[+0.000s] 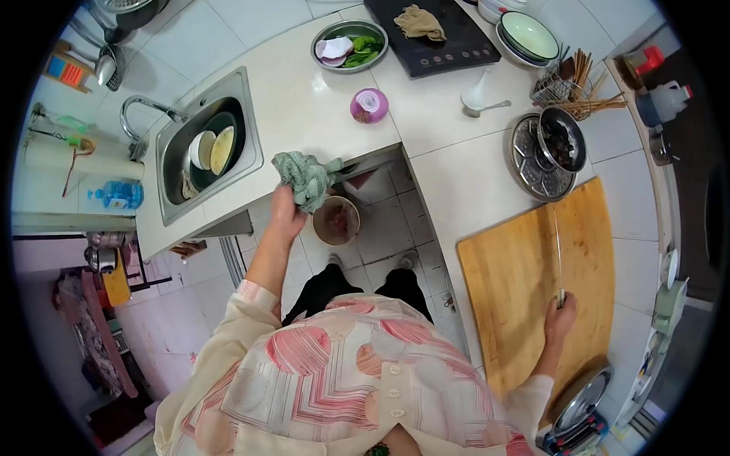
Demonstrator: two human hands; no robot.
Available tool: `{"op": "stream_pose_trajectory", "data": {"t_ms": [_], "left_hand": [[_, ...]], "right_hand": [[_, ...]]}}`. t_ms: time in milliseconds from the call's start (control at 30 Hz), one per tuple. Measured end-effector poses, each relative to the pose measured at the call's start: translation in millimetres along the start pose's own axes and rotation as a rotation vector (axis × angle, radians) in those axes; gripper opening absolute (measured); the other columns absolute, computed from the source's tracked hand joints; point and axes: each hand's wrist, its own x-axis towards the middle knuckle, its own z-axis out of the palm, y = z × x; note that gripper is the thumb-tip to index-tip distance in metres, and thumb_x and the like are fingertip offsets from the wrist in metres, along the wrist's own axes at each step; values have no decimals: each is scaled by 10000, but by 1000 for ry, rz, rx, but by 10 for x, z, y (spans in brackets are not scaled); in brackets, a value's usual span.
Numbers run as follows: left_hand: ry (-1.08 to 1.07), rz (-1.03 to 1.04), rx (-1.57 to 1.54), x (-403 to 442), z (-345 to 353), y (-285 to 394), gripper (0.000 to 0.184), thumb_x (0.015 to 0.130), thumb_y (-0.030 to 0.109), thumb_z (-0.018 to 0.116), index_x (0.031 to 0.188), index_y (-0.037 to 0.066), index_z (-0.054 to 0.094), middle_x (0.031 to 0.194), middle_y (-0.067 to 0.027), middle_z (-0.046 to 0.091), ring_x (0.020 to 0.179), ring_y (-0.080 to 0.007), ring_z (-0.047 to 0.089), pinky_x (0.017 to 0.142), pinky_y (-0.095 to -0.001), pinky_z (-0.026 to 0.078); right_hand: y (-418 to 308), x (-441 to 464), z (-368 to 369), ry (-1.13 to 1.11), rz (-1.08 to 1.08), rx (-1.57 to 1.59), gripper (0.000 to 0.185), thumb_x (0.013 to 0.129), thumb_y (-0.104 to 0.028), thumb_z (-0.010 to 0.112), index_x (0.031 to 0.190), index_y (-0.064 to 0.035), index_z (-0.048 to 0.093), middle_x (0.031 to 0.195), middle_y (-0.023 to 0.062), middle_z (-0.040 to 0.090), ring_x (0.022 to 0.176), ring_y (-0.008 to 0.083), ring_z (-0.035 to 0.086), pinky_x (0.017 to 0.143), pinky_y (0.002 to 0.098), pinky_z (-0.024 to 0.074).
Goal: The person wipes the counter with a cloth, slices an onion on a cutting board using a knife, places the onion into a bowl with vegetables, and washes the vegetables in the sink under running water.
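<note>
My left hand (286, 216) is closed around a crumpled green cloth (306, 179) beside the counter edge, above a bin (318, 228) on the floor. On the right side, my right hand (560, 318) grips the handle of a knife (557, 247). Its thin blade points away from me over the wooden cutting board (502, 281). From here I cannot tell whether the blade touches the wood. Just past the board's far edge, a metal bowl (563, 138) with dark pieces in it sits on a round metal tray (525, 163).
A sink (255, 144) with stacked bowls lies at left. On the counter are a cut purple onion (369, 106), a bowl of green peppers (365, 50), an induction cooker (437, 57), a white spoon (475, 93) and a chopstick basket (553, 90). A metal lid (584, 399) stands near right.
</note>
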Motion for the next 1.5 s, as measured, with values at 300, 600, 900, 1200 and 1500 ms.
{"op": "stream_pose_trajectory", "data": {"t_ms": [300,600,900,1200,1500], "left_hand": [[-111,943,788,-308,175,734,237,851,74,547,1081,25,574,964,-55,605,877,-136,567,760,-280,469],[-713,1479,1459,-707,-134,660,491,698,107,688,1170,196,588,1185,-64,543,1001,-279,542,856,-362,446],[-878,1396,1491,-297,-731,799,563,699,117,696,1230,244,559,1306,-53,467,1092,-294,472,913,-401,405],[-477,179,615,317,-771,1175,273,903,165,530,1160,88,580,1117,-88,580,929,-179,557,841,-360,454],[-683,937,734,-38,-672,865,458,785,154,647,1210,48,514,1235,-148,528,1150,-291,490,983,-388,386]], "right_hand": [[-3035,-177,352,-727,331,1306,204,933,-227,522,871,-33,507,602,22,492,456,100,463,380,247,389],[-4287,-695,779,-1112,311,1385,186,918,-208,542,868,-30,519,580,25,473,436,118,472,354,256,403],[-4387,-1245,505,-1131,331,1302,162,925,-152,519,854,-7,523,581,30,485,431,114,471,351,260,402],[-4144,-1357,173,-1041,217,1600,243,887,-212,579,791,-1,506,524,45,447,368,132,431,321,272,369],[-4744,-980,508,-942,194,1637,272,918,-291,550,856,-31,504,534,17,416,361,114,405,308,249,338]]}}
